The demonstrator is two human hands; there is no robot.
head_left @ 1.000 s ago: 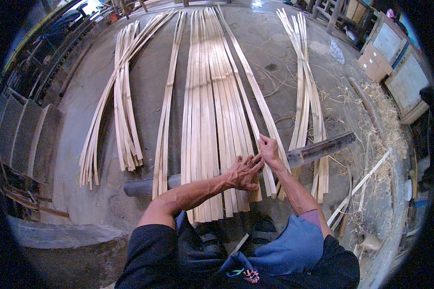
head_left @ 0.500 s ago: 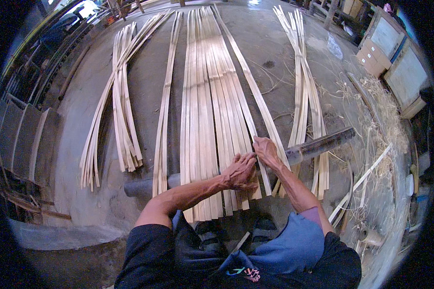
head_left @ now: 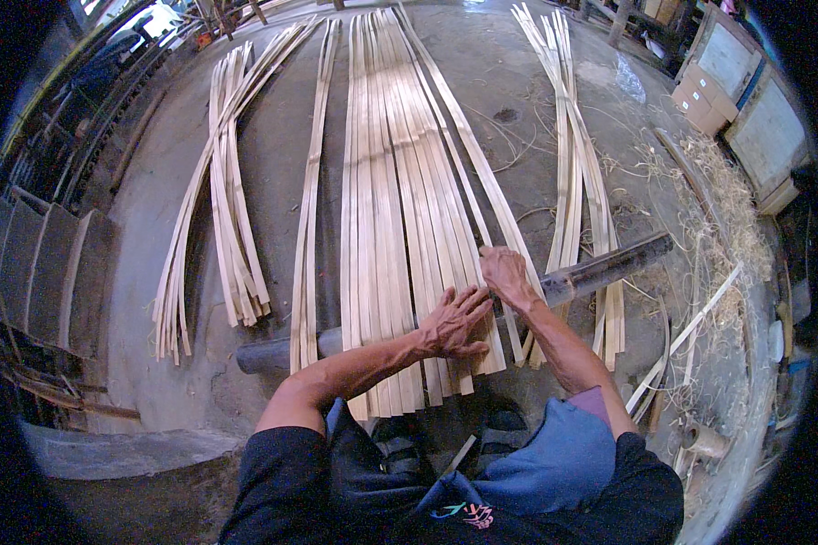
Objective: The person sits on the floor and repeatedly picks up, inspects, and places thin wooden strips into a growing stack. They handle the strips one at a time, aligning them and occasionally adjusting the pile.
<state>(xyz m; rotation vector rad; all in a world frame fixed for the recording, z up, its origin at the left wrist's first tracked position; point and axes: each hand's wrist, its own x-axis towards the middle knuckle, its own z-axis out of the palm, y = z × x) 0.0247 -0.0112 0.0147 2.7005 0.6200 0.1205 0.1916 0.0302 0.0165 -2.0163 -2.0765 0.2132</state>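
Observation:
A row of long, pale bamboo strips (head_left: 377, 209) lies side by side down the middle of the floor, its near end resting over a dark pole (head_left: 573, 282). My left hand (head_left: 456, 325) lies flat on the right part of that row, near the pole, with its fingers spread. Just beyond it, my right hand (head_left: 509, 274) is curled down over a strip at the row's right edge. The fingertips on that strip are partly hidden. To the right, a loose strip (head_left: 477, 154) runs apart from the row and passes behind my right hand.
Crossed strip bundles lie at left (head_left: 223, 154) and right (head_left: 568, 145). A narrow pair of strips (head_left: 312, 209) lies left of the row. Curly shavings (head_left: 718, 200) are heaped at right, near a cardboard box (head_left: 703, 98). My sandalled feet (head_left: 400, 445) are below the row.
My left fingers have spread apart on the strips. A strip at the row's right edge now stands slightly off from its neighbours, near my right hand. Both hands have stayed in nearly the same place.

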